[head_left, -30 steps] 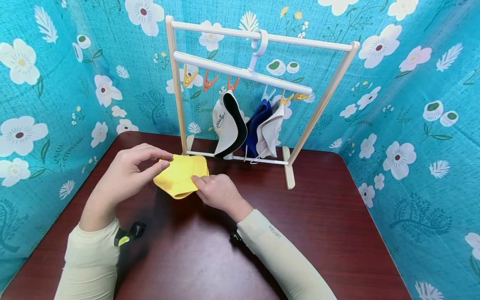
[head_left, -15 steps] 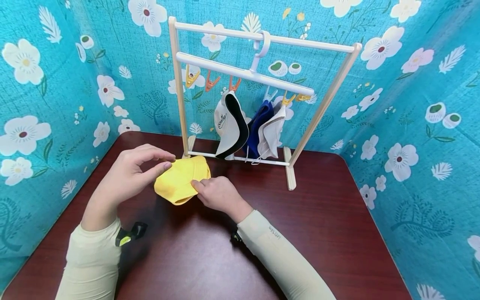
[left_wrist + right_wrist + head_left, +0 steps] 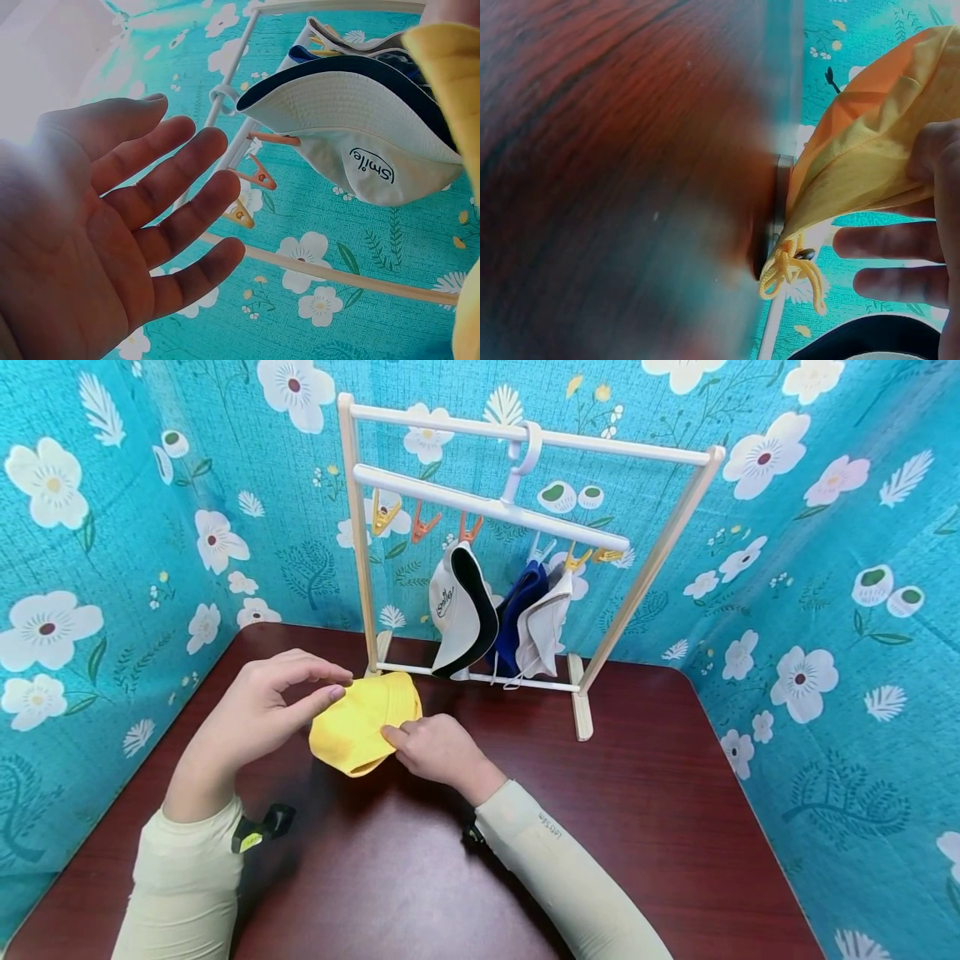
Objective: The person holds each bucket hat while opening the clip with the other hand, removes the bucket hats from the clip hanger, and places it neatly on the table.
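Note:
My right hand (image 3: 437, 745) pinches a yellow bucket hat (image 3: 358, 728) by its brim, thumb on top. In the right wrist view, the hat (image 3: 877, 142) has a knotted yellow cord (image 3: 784, 266) dangling from its edge. My left hand (image 3: 258, 706) hovers at the hat's left side, thumb and fingers apart. Nothing lies in the palm of the left hand (image 3: 82, 232) in the left wrist view. A white bucket hat (image 3: 459, 606) lettered "smile", with a dark lining, hangs behind from an orange clip (image 3: 470, 528).
On the brown table (image 3: 420, 868) stands a wooden rack (image 3: 651, 568) carrying a white hanger (image 3: 487, 508). A blue hat (image 3: 512, 618) and a pale hat (image 3: 546, 622) are clipped toward its right. A yellow clip (image 3: 384, 517) and an orange clip (image 3: 424, 523) hang at its left.
The yellow hat's front edge has dropped slightly toward me, still pinched in my right hand. Both hands stay nearly in place, and the whole scene has shifted slightly in view.

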`<state>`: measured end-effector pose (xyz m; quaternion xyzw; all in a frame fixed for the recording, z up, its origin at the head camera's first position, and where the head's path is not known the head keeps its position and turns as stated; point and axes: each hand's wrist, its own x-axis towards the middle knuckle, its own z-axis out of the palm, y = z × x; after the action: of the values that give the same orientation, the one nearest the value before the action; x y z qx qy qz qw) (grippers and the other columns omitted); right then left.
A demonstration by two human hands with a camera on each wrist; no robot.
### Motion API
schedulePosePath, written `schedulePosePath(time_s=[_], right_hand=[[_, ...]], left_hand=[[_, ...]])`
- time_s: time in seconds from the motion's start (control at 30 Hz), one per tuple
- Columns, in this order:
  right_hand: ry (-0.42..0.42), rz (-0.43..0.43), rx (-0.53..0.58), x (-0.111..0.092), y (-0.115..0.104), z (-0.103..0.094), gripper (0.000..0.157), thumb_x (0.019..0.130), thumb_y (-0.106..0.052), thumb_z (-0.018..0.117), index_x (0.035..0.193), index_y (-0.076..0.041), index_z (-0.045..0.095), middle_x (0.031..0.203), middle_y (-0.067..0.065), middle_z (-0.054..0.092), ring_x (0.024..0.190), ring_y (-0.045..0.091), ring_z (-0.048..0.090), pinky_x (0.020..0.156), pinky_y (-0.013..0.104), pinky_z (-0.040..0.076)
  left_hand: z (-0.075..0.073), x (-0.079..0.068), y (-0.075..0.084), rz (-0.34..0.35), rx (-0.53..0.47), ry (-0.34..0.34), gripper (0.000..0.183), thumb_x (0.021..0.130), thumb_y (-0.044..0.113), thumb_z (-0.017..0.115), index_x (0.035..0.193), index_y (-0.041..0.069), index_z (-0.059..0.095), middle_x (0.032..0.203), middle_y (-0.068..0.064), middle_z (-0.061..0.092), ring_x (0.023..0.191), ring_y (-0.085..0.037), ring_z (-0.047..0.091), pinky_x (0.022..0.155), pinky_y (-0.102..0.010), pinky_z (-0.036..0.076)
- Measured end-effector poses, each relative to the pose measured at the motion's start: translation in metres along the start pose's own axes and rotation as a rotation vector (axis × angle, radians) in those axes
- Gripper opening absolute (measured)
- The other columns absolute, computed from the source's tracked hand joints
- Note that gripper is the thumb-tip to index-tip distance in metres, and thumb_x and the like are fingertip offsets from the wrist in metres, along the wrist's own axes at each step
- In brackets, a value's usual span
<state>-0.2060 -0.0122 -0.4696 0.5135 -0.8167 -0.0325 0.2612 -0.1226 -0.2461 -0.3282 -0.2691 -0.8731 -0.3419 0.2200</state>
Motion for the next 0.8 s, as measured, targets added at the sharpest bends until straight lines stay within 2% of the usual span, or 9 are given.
schedulePosePath(time_s=[0.27, 0.5, 0.8], right_hand=[[-0.071, -0.005, 0.028, 0.0, -0.0016, 0.0012, 0.025, 0.09, -0.028, 0.054, 0.114, -0.024, 0.062, 0.072, -0.006, 0.063, 0.059, 0.012, 0.059, 0.05, 0.03, 0.047], [-0.135, -0.044, 0.032, 0.0007, -0.0026, 0.0042, 0.021, 0.091, -0.028, 0.054, 0.11, -0.025, 0.062, 0.069, -0.005, 0.059, 0.059, 0.014, 0.057, 0.049, 0.032, 0.045], [-0.187, -0.087, 0.062, 0.0017, -0.0027, 0.0072, 0.008, 0.087, -0.028, 0.059, 0.094, -0.024, 0.059, 0.071, -0.006, 0.057, 0.062, 0.013, 0.056, 0.05, 0.032, 0.044]], left_hand=[[-0.0007, -0.0006, 0.0004, 0.012, -0.004, -0.013, 0.03, 0.082, 0.007, 0.075, 0.108, 0.023, 0.073, 0.102, 0.012, 0.069, 0.094, -0.008, 0.061, 0.076, -0.009, 0.046], [-0.0011, -0.0014, 0.0009, 0.003, 0.007, -0.026, 0.028, 0.083, 0.009, 0.075, 0.107, 0.023, 0.072, 0.102, 0.01, 0.069, 0.093, 0.001, 0.058, 0.074, -0.009, 0.047], [-0.0015, -0.0011, 0.0012, -0.001, 0.005, -0.036, 0.026, 0.083, 0.011, 0.075, 0.107, 0.022, 0.072, 0.102, 0.013, 0.069, 0.094, -0.002, 0.06, 0.075, -0.011, 0.048]])
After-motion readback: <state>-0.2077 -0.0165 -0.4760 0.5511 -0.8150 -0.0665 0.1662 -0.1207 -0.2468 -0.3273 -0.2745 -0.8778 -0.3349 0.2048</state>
